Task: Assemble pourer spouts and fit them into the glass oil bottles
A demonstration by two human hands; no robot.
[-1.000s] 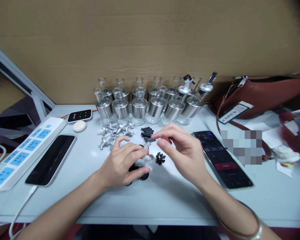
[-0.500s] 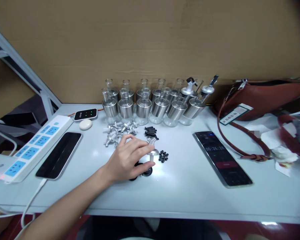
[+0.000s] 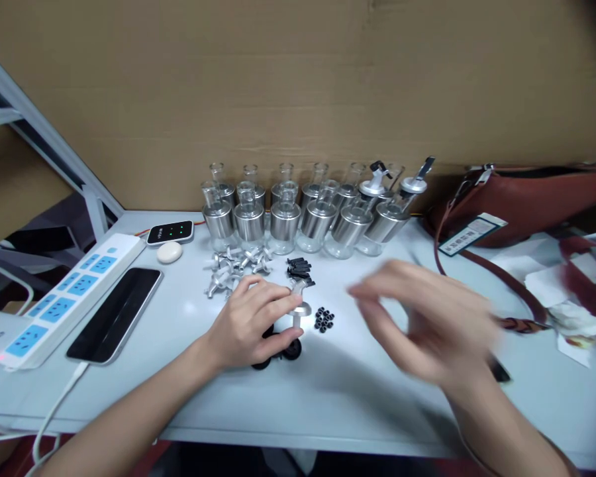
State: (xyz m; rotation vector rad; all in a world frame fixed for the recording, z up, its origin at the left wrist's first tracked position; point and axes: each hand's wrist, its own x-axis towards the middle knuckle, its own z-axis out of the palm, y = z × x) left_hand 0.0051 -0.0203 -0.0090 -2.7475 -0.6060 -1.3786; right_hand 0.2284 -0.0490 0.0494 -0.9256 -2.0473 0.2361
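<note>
Thumb and fingers of my left hand [image 3: 253,324] close round a silver metal pourer spout [image 3: 302,309], its round flange facing up and its stem pointing down. Black round caps [image 3: 292,349] lie partly hidden below that hand. My right hand [image 3: 422,324], blurred by motion, is held above the table to the right, thumb and forefinger tips brought together. Whatever is between them cannot be made out. Small black rings [image 3: 324,319] are grouped between the hands. Behind them are black narrow levers [image 3: 298,267] and a heap of silver spouts [image 3: 228,271].
Glass bottles with steel sleeves [image 3: 285,222] stand in two rows; two at the right carry pourers [image 3: 374,184]. At left are a power strip [image 3: 74,298], a phone [image 3: 116,315], a white round case [image 3: 169,252] and a small device [image 3: 169,232]. A brown bag [image 3: 546,205] sits at right.
My right hand left the view at the lower right, then came back over the table, hiding most of the right-hand phone. My left hand keeps its grip on the pourer spout.
</note>
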